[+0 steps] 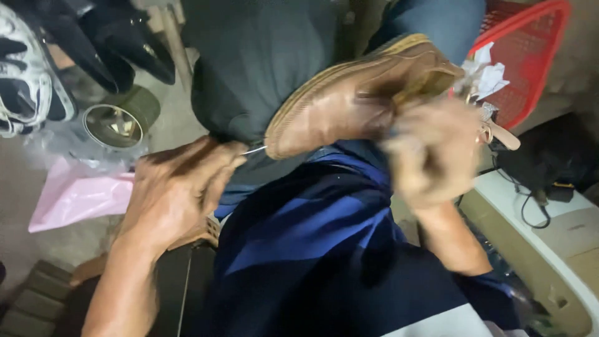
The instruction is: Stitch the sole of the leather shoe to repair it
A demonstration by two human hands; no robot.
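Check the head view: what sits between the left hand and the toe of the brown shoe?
A thin pale needle or thread spans the short gap from the left hand to the brown shoe, over dark cloth; the head view shows it.

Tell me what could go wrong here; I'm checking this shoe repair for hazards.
The left hand pinches a thin needle right at the shoe toe: it could prick a finger or the lap beneath. The right hand is motion-blurred around the shoe's heel end, so its grip may slip and jerk the shoe against the needle.

Dim, cluttered concrete floor (19, 187) — red mesh basket (536, 56), pink plastic bag (75, 196), round tin (118, 118) about.
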